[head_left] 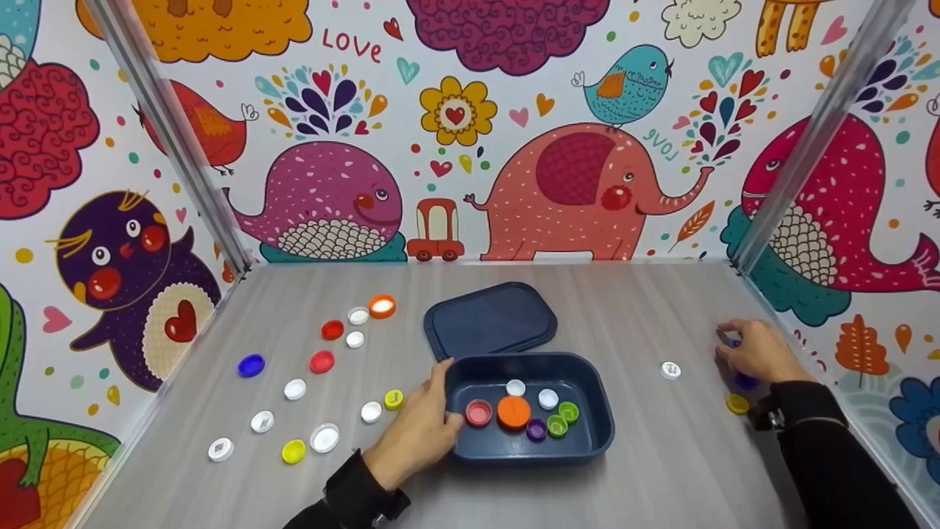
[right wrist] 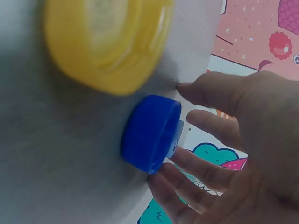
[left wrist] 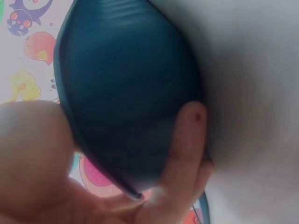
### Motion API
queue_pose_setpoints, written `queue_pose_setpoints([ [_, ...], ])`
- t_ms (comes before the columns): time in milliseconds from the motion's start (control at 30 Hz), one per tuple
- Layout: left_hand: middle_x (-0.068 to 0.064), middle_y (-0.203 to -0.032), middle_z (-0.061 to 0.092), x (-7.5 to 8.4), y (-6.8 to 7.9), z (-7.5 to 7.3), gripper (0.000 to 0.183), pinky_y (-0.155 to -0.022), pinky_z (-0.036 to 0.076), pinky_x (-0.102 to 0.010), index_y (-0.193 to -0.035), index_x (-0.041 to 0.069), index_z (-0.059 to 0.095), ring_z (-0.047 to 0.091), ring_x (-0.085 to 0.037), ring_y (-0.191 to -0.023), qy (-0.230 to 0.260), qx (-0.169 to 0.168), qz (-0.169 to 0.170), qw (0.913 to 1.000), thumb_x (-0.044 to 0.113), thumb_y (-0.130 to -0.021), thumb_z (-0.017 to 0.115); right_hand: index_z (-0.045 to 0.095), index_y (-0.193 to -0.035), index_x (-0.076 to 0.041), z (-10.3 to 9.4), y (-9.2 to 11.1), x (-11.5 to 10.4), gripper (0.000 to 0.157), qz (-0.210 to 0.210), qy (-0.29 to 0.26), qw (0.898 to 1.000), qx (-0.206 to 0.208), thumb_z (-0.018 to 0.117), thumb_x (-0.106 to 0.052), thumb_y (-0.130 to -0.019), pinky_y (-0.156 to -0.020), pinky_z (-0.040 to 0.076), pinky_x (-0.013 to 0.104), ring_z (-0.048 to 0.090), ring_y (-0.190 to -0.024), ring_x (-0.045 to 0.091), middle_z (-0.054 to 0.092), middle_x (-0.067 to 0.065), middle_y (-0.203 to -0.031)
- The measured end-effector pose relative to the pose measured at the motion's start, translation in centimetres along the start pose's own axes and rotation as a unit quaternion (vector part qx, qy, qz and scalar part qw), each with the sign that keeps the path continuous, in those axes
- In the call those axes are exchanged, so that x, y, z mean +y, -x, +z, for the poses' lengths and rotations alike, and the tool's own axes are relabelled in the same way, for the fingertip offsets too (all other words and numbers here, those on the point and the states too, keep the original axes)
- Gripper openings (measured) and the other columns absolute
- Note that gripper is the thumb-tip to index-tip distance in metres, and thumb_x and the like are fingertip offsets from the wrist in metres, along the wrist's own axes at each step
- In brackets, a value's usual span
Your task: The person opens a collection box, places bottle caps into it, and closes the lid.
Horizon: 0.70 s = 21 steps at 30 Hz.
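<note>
My left hand [head_left: 417, 430] holds the left wall of a dark blue plastic box [head_left: 604, 411], its thumb at the rim and fingers against the outer side. Inside the box lie an orange cap [head_left: 513, 413], a pink cap [head_left: 478, 413], a purple cap [head_left: 537, 429], and white and green caps. On the right, my right hand [head_left: 760, 353] reaches down around a small blue cap [head_left: 734, 343], fingers spread and touching the table; a firm pinch is not visible. Closer to that wrist stand a deeper blue cap [right wrist: 148, 134] and a yellow cap [right wrist: 110, 46].
A dark blue lid [head_left: 492, 317] lies behind the box. Several loose caps are scattered at left, among them a blue cap [head_left: 251, 365] and a red cap [head_left: 322, 361]. One white cap [head_left: 670, 370] sits between box and right hand. Patterned panels border the table [head_left: 631, 308].
</note>
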<state>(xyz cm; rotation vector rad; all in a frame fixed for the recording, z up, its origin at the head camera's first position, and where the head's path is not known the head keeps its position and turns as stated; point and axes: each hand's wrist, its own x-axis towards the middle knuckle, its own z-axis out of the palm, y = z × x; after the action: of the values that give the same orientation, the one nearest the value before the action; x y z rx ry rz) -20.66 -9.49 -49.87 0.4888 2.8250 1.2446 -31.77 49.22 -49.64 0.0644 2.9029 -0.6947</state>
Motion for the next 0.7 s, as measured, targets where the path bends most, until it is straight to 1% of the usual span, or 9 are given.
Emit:
queue_pose_setpoints([
  [67,-0.040,-0.166,0.059,0.01,-0.01,0.04,0.084,-0.128,0.052,-0.066,-0.175,-0.002,0.036,0.065,-0.048,-0.151,0.000,0.001,0.000,1.0000,-0.001,-0.098,0.070,0.056,-0.162,0.012,-0.13,-0.02,-0.06,0.064,0.003,-0.004,1.000,-0.001,0.075,-0.023,-0.112,-0.118,0.048,0.085,0.055,-0.138,0.066,0.048,0.052,-0.160],
  [233,-0.040,-0.166,0.059,0.03,-0.07,0.12,0.084,-0.128,0.051,-0.066,-0.174,-0.003,0.036,0.065,-0.048,-0.151,-0.002,0.004,0.002,1.0000,-0.001,-0.097,0.070,0.064,-0.153,0.013,-0.34,0.13,-0.22,0.054,-0.001,-0.007,1.000,0.008,0.075,-0.018,-0.110,-0.111,0.058,0.080,0.064,-0.126,0.061,0.057,0.051,-0.149],
  [400,-0.040,-0.166,0.059,0.07,-0.08,0.15,0.085,-0.128,0.052,-0.066,-0.174,-0.003,0.036,0.066,-0.048,-0.151,-0.002,0.006,0.002,1.0000,-0.001,-0.097,0.071,0.072,-0.142,0.014,-0.45,0.22,-0.35,0.042,-0.007,-0.014,1.000,0.014,0.073,-0.012,-0.109,-0.108,0.061,0.078,0.068,-0.120,0.058,0.064,0.049,-0.144],
  [533,-0.039,-0.164,0.061,0.10,-0.05,0.13,0.084,-0.127,0.053,-0.065,-0.174,-0.003,0.037,0.067,-0.047,-0.148,-0.004,0.008,0.005,0.9999,-0.001,-0.097,0.071,0.075,-0.137,0.015,-0.49,0.22,-0.41,0.039,-0.013,-0.017,1.000,0.022,0.075,-0.011,-0.108,-0.105,0.063,0.076,0.072,-0.117,0.057,0.067,0.049,-0.141],
  [700,-0.041,-0.159,0.064,0.01,0.00,0.06,0.084,-0.120,0.057,-0.066,-0.172,-0.004,0.038,0.072,-0.045,-0.138,-0.007,0.011,0.017,0.9998,-0.002,-0.095,0.071,0.077,-0.133,0.015,-0.23,0.23,-0.57,0.037,-0.024,-0.018,0.999,0.032,0.077,-0.011,-0.107,-0.098,0.069,0.068,0.078,-0.112,0.054,0.072,0.047,-0.135],
])
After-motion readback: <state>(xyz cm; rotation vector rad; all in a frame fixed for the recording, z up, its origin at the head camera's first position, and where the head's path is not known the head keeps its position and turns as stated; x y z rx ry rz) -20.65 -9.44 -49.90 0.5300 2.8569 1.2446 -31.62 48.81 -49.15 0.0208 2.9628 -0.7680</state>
